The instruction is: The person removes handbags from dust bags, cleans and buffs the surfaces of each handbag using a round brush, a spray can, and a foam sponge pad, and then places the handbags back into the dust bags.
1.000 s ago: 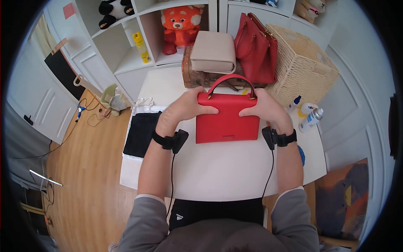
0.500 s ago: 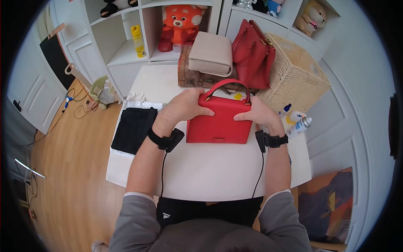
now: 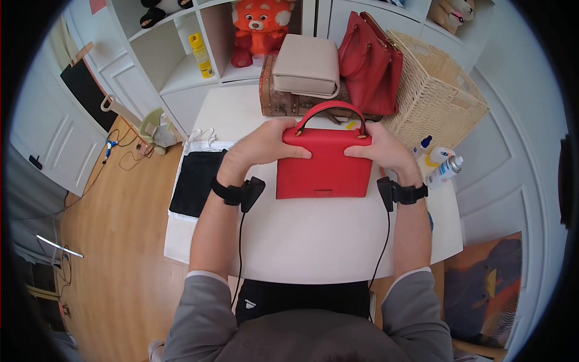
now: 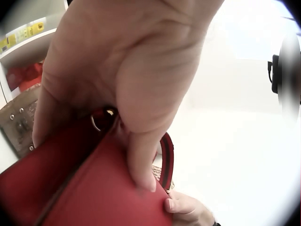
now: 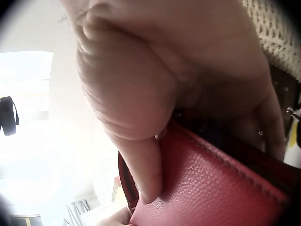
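Observation:
A red handbag (image 3: 323,172) with a looped top handle (image 3: 332,105) stands on the white table in front of me. My left hand (image 3: 265,142) grips its upper left corner, thumb pressed on the near face and the other fingers behind. At the upper right corner my right hand (image 3: 386,148) holds it the same way. Both wrist views show each thumb on the red leather, with fingers reaching over the far side of the bag's top edge. The handle rises between the hands, and neither hand is on it.
A black cloth pouch (image 3: 196,181) lies on white fabric at left. Behind the bag, a beige box-shaped bag (image 3: 306,63) sits on a brown trunk (image 3: 271,99), beside another red handbag (image 3: 371,66) and a wicker basket (image 3: 416,108). A spray can (image 3: 445,172) and bottles are at right.
The head view swings to one side and back. Both hands keep their grip on the red handbag, which stays in about the same place on the table.

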`<state>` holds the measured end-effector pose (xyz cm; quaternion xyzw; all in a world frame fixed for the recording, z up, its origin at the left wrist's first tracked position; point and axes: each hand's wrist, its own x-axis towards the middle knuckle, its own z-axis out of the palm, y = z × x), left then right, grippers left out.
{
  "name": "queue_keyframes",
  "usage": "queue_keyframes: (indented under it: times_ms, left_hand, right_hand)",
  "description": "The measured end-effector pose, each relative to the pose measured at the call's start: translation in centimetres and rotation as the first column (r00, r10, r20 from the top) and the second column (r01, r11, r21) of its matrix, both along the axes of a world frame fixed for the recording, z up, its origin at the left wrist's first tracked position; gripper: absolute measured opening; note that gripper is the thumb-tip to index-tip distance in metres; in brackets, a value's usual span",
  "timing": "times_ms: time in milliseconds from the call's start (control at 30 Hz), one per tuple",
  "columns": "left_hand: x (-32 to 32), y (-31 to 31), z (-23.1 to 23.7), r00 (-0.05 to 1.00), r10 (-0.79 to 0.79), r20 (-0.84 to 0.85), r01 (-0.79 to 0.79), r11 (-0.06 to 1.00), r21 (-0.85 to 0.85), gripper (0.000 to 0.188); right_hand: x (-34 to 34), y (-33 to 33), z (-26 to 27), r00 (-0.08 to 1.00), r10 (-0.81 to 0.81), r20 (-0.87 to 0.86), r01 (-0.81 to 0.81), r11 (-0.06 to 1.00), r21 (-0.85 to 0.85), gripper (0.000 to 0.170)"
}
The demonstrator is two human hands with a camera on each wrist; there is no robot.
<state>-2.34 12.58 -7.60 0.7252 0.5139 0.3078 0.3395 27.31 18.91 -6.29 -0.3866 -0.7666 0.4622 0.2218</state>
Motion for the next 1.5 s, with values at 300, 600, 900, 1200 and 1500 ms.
queue_keyframes:
  times_ms: [300,600,900,1200,1500]
  left_hand:
    - [-0.9,-0.2,0.3,1.0,-0.012,-0.003,0.012,0.998,-0.066,0.071]
    - [-0.2,-0.6,0.7,0.999,0.017,-0.035,-0.021,0.995,-0.094,0.061]
    - [-1.2,-0.9,0.7,0.993,-0.092,0.078,0.102,0.987,-0.127,0.061]
    - [-2.1,0.7,-0.8,0.993,-0.037,0.113,0.046,0.996,-0.083,0.05]
    - [-2.1,1.0,-1.7,0.997,-0.008,0.081,0.011,0.999,-0.037,0.049]
  right_hand:
    - [-0.2,0.8,-0.9,0.997,-0.041,-0.06,0.045,0.996,0.075,0.055]
    - [-0.1,0.0,0.1,0.999,0.009,0.053,-0.012,0.997,0.07,0.051]
    - [0.1,-0.6,1.0,0.997,-0.023,0.07,0.019,0.998,0.061,0.058]
    - [-0.7,-1.2,-0.5,0.923,-0.32,0.212,0.233,0.906,0.353,0.074]
    - [7.0,-5.3,2.0,0.844,-0.517,0.143,0.22,0.578,0.786,0.049]
